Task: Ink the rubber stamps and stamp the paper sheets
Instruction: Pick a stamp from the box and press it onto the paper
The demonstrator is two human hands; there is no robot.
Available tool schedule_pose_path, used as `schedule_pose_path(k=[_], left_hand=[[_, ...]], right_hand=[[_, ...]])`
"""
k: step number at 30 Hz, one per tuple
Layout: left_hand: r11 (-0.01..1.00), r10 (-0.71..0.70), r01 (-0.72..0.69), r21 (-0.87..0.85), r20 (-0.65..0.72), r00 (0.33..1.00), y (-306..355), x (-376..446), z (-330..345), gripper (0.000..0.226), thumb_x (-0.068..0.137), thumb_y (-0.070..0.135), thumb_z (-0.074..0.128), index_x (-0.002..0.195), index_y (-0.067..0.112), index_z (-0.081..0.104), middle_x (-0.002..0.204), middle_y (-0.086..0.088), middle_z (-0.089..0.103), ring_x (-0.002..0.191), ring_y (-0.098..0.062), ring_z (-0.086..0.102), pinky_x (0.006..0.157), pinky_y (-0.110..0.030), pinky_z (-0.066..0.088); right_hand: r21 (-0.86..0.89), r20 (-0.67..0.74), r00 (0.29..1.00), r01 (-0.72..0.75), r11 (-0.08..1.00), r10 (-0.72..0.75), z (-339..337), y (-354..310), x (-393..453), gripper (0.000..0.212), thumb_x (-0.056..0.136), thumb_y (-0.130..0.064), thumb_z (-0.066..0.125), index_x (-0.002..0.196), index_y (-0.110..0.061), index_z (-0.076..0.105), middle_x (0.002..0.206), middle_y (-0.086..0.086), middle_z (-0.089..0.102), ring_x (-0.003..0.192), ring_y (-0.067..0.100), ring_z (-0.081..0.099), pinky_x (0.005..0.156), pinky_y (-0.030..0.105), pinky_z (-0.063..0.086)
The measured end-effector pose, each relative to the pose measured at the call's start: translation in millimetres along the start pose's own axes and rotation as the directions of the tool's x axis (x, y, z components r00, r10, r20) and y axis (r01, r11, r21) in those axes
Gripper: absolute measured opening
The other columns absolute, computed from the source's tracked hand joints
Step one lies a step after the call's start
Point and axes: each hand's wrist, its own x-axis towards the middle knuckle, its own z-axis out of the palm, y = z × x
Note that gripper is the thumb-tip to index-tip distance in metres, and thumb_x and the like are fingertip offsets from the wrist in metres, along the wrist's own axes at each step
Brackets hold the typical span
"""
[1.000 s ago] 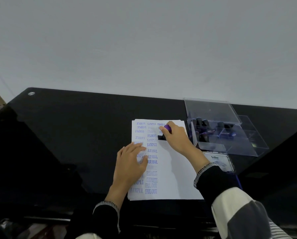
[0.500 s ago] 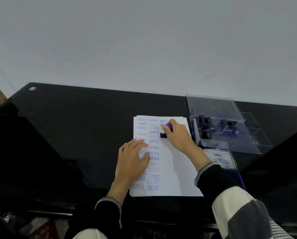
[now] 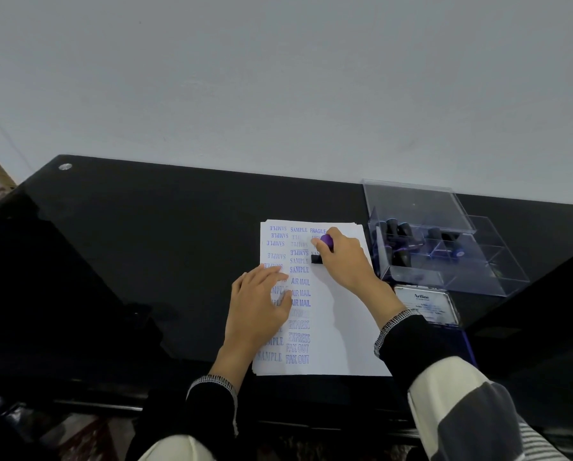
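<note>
On the left side of the black table (image 3: pixel 145 244) we see nothing but dark shiny glass. Next comes our left hand (image 3: pixel 258 301), lying flat with straight fingers on the paper sheets (image 3: pixel 341 327) to keep them from sliding. The top sheet has two columns full of blue words, like SAMPLE, AIR MAIL, EXPRESS and FAX OUT. A third column has only just begun near the top, with FRAGILE. So we think a good part is done, but the right side of the sheet is bare and more sheets wait below. We cannot count the sheets in the pile.

Then comes our right hand (image 3: pixel 346 261), curled around one rubber stamp (image 3: pixel 325 249) with a purple top. Its black foot touches the paper below FRAGILE.

Further right is one clear box (image 3: pixel 444 271) with its lid up. It holds several dark stamps, too jumbled for us to count. Just in front of it lies one ink pad (image 3: pixel 428 306).
</note>
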Motion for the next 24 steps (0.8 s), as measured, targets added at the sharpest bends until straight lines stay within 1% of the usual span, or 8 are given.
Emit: schedule_pose_path(k=[3,5,7,11,13,16,19,24], left_hand=[[1.0,0.006,-0.006,0.001,0.002,1.0,-0.3,-0.2,-0.1,0.036,0.092,0.042,0.058,0.125,0.03,0.059,0.139,0.014,0.05,0.135,-0.005,0.036,0.117,-0.032,0.014],[1.0,0.007,-0.007,0.003,0.003,1.0,-0.8,-0.1,0.1,0.036,0.091,0.043,0.058,0.125,0.03,0.059,0.139,0.014,0.05,0.135,-0.005,0.035,0.117,-0.032,0.015],[1.0,0.0,0.0,0.003,0.007,1.0,-0.8,0.2,0.4,0.036,0.091,0.043,0.058,0.126,0.031,0.059,0.139,0.015,0.05,0.135,-0.004,0.036,0.117,-0.031,0.014],[1.0,-0.003,0.003,0.005,0.012,1.0,-1.1,0.6,0.7,0.037,0.091,0.044,0.058,0.126,0.032,0.058,0.139,0.015,0.05,0.135,-0.004,0.035,0.116,-0.029,0.012],[1.0,0.0,0.0,0.0,0.01,1.0,-1.1,0.3,0.2,0.036,0.092,0.043,0.058,0.125,0.031,0.059,0.139,0.014,0.05,0.135,-0.004,0.036,0.116,-0.03,0.012],[1.0,0.015,-0.015,0.005,-0.005,1.0,-0.8,-0.4,0.1,0.035,0.091,0.041,0.059,0.124,0.029,0.06,0.138,0.013,0.052,0.135,-0.006,0.036,0.115,-0.03,0.012],[1.0,0.015,-0.015,0.007,-0.008,1.0,-0.8,-0.4,0.2,0.035,0.091,0.04,0.059,0.124,0.029,0.061,0.138,0.013,0.052,0.136,-0.006,0.036,0.116,-0.032,0.014],[1.0,0.002,-0.002,0.014,-0.003,1.0,-0.4,-0.2,0.3,0.035,0.091,0.042,0.059,0.124,0.03,0.06,0.138,0.014,0.052,0.135,-0.005,0.036,0.115,-0.03,0.013]], right_hand=[[-0.014,-0.002,1.0,0.005,1.0,-0.005,1.8,-0.8,-0.5,0.026,0.099,-0.041,0.045,0.102,-0.015,0.046,0.09,0.006,0.057,0.073,0.019,0.053,0.059,0.027,0.041],[-0.035,-0.009,1.0,0.006,0.999,-0.006,3.6,-1.3,-1.3,0.03,0.098,-0.041,0.045,0.109,-0.013,0.048,0.094,0.007,0.059,0.077,0.021,0.056,0.065,0.032,0.048],[-0.062,-0.018,1.0,0.007,0.998,-0.008,4.1,-2.0,-2.0,0.033,0.098,-0.041,0.045,0.114,-0.013,0.049,0.096,0.006,0.059,0.079,0.021,0.057,0.068,0.034,0.05],[-0.118,-0.036,0.999,0.016,0.993,-0.021,3.9,-3.1,-2.6,0.032,0.099,-0.041,0.044,0.113,-0.013,0.049,0.091,0.003,0.056,0.076,0.019,0.054,0.063,0.029,0.044],[-0.116,-0.046,0.999,0.02,0.993,-0.026,5.3,-2.8,-3.8,0.032,0.099,-0.04,0.044,0.113,-0.012,0.049,0.09,0.002,0.054,0.075,0.018,0.054,0.063,0.028,0.042],[-0.096,-0.069,0.997,0.027,0.995,-0.034,7.2,-1.8,-5.5,0.03,0.099,-0.039,0.045,0.106,-0.01,0.049,0.084,0.005,0.055,0.071,0.022,0.052,0.06,0.03,0.04],[-0.062,-0.052,0.998,0.017,0.998,-0.02,7.6,-2.8,-3.5,0.027,0.099,-0.037,0.045,0.103,-0.01,0.048,0.083,0.006,0.054,0.071,0.024,0.052,0.06,0.031,0.041],[-0.024,-0.004,1.0,-0.01,1.0,0.01,6.4,-5.1,4.2,0.021,0.099,-0.034,0.047,0.097,-0.013,0.045,0.086,0.006,0.054,0.071,0.02,0.051,0.061,0.027,0.039]])
